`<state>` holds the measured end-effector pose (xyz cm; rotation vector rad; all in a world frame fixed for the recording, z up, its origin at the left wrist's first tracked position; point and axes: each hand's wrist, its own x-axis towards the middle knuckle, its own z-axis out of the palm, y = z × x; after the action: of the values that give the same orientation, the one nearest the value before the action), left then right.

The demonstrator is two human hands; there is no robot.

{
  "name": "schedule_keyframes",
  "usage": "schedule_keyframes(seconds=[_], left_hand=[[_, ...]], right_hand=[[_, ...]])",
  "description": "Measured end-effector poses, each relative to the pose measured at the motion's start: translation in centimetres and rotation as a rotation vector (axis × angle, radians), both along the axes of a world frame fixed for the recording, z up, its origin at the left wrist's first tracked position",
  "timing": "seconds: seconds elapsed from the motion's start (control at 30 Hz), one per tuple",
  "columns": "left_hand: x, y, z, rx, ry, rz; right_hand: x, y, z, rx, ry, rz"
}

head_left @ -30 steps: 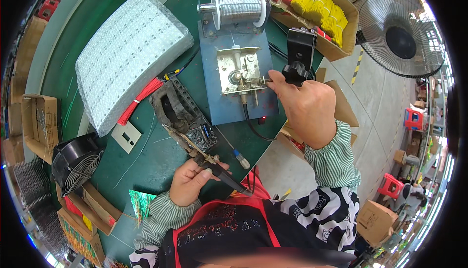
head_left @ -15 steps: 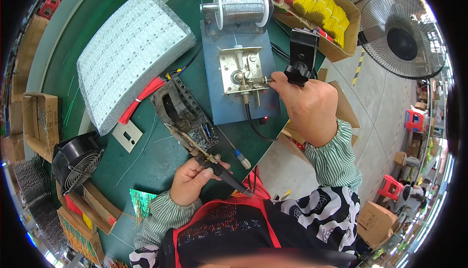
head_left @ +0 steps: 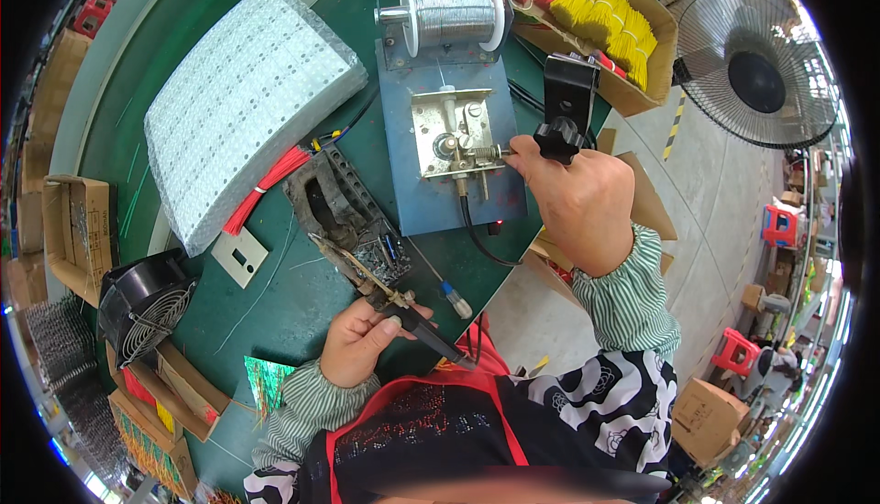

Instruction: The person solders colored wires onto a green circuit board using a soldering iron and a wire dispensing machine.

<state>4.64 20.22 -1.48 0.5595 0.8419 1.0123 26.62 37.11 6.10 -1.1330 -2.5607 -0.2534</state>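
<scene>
My right hand [head_left: 579,202] has slid a little nearer the metal feeder [head_left: 456,133] on the blue plate [head_left: 431,202], fingers pinched on its black knob [head_left: 559,140]. My left hand [head_left: 359,339] still grips the soldering iron [head_left: 403,307] over the green worktop [head_left: 275,302].

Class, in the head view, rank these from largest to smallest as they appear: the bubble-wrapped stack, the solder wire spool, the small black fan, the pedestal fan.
1. bubble-wrapped stack
2. pedestal fan
3. solder wire spool and small black fan: look alike, unsure.

Green table mat [head_left: 275,312], blue-grey base plate [head_left: 412,192], silver wire spool [head_left: 454,16], green-striped sleeves [head_left: 628,289], yellow wire bundles [head_left: 610,18].
</scene>
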Motion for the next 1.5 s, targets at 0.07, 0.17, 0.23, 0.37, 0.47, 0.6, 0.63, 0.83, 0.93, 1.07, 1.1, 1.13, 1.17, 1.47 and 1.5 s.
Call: schedule_keyframes(seconds=[0.07,0.17,0.23,0.37,0.47,0.6,0.63,0.83,0.93,1.07,1.1,1.13,1.17,1.47,1.5], left_hand=[[-0.04,0.0,0.09,0.0,0.005,0.0],[-0.06,-0.04,0.03,0.008,-0.002,-0.003],[-0.05,-0.04,0.02,0.006,-0.005,-0.002],[-0.05,-0.03,0.03,-0.005,0.004,0.0],[-0.08,-0.04,-0.03,-0.003,0.024,-0.011],[-0.1,0.0,0.23,-0.003,0.027,-0.007],[-0.08,0.0,0.16,-0.002,0.025,-0.007],[0.01,0.0,0.19,-0.015,-0.001,0.008],[0.06,0.02,0.33,-0.021,-0.015,0.013],[0.17,-0.02,0.24,-0.013,-0.033,0.021],[0.19,-0.03,0.18,-0.008,-0.038,0.027],[0.22,-0.05,0.19,-0.004,-0.044,0.034],[0.25,-0.03,0.23,-0.004,-0.041,0.03],[0.36,-0.1,0.26,-0.028,-0.045,0.054],[0.35,-0.09,0.26,-0.03,-0.042,0.053]], right_hand=[[-0.06,-0.02,0.12,-0.006,0.008,0.005],[-0.07,-0.06,0.21,-0.013,-0.014,-0.004],[-0.06,-0.03,0.2,-0.012,-0.007,0.002],[-0.11,-0.02,0.15,-0.009,-0.001,0.007],[-0.02,-0.01,-0.07,0.003,0.01,0.011],[-0.16,0.0,0.28,-0.014,0.002,0.004],[-0.16,-0.02,0.33,-0.021,-0.01,0.001],[0.08,0.1,0.27,0.004,0.019,0.022],[-0.01,-0.16,0.59,-0.017,-0.028,0.018],[-0.22,-0.22,0.83,-0.006,-0.075,-0.022],[-0.18,-0.21,0.81,0.014,-0.081,-0.019],[-0.13,-0.22,0.81,0.035,-0.087,-0.015],[-0.08,-0.23,0.81,0.035,-0.085,-0.019],[0.04,-0.07,0.24,0.03,-0.027,-0.003],[0.04,-0.07,0.25,0.031,-0.022,-0.002]])
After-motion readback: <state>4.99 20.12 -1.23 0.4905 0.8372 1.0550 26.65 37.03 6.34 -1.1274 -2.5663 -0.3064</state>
